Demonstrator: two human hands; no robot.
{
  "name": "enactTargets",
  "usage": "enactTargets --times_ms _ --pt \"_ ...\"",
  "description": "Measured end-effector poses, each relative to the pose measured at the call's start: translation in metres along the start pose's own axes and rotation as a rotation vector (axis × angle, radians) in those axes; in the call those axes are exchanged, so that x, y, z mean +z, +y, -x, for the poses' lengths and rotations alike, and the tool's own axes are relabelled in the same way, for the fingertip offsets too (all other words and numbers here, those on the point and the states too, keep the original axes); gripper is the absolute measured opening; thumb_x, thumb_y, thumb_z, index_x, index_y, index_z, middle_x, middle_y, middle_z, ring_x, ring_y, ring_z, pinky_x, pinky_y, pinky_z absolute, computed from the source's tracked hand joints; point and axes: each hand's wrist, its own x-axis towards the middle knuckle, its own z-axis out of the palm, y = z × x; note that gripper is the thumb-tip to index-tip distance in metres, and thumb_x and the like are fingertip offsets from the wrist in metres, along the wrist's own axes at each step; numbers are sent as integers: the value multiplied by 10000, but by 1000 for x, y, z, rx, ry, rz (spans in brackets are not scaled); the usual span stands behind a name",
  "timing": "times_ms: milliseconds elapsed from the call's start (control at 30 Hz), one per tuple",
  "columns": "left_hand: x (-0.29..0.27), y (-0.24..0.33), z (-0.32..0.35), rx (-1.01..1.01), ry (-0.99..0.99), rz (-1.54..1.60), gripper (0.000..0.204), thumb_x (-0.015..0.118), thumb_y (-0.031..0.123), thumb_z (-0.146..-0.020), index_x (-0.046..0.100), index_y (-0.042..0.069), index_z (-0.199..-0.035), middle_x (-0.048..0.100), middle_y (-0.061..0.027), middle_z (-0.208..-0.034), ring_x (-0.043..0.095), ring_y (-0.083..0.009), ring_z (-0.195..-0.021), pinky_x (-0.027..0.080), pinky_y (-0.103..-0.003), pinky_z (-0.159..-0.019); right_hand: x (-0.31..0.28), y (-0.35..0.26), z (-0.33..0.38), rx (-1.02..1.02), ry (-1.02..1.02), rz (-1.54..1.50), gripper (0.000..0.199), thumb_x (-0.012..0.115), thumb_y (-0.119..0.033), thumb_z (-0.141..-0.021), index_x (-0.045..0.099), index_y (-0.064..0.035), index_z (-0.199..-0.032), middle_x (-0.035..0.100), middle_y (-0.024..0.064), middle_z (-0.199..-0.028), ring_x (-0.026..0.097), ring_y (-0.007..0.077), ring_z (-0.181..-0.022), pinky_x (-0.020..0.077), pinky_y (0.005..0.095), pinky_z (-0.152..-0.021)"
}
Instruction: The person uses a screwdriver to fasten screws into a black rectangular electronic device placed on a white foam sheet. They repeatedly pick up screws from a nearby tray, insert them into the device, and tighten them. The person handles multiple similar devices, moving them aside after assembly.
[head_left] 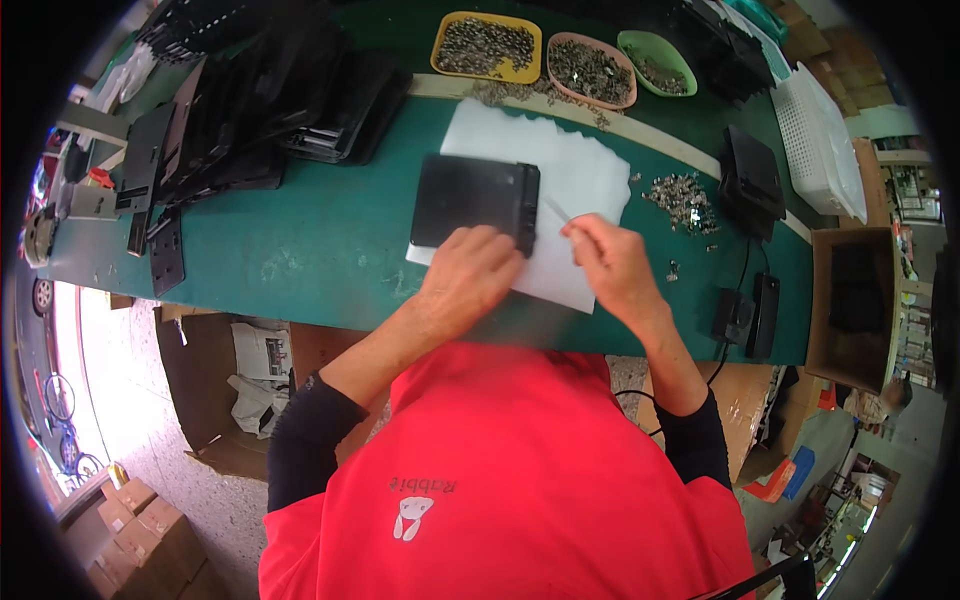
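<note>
A flat black rectangular case [470, 197] lies on a white foam sheet [565, 275] in front of me. My left hand [468, 272] holds the case at its near right corner, fingers curled over the edge. Along the case's right side runs a ridged strip [528, 205] with hinge-like parts. Just right of it, my right hand [612, 262] pinches a thin, pale, rod-like tool [557, 208]. The tool points up and left toward that strip and is blurred; I cannot tell its exact kind or whether it touches the case.
Small metal parts [682, 203] lie loose on the green table [290, 240] to the right. Yellow [437, 62], pink [632, 92] and green [690, 80] trays of metal parts stand at the back. Black panels [330, 135] are stacked left. A black adapter [733, 316] sits near the right edge.
</note>
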Motion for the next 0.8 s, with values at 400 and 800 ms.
enactTargets --times_ms 400,800 --pt "12 -6 12 -196 42 10 381 768 42 -732 642 8 -1089 607 -109 -1094 604 -295 -958 537 -373 -796 42 -14 -2 -6 -189 380 191 544 -80 -918 549 35 -766 614 253 -688 626 443 -679 494 501 -622" --pt "13 -6 9 -206 -22 46 262 737 41 -749 636 18 -989 602 -103 -1011 586 -293 -900 527 -381 -756 49 13 11 -278 -122 535 33 562 -16 -829 570 -10 -797 607 151 -703 641 352 -606 530 412 -532"
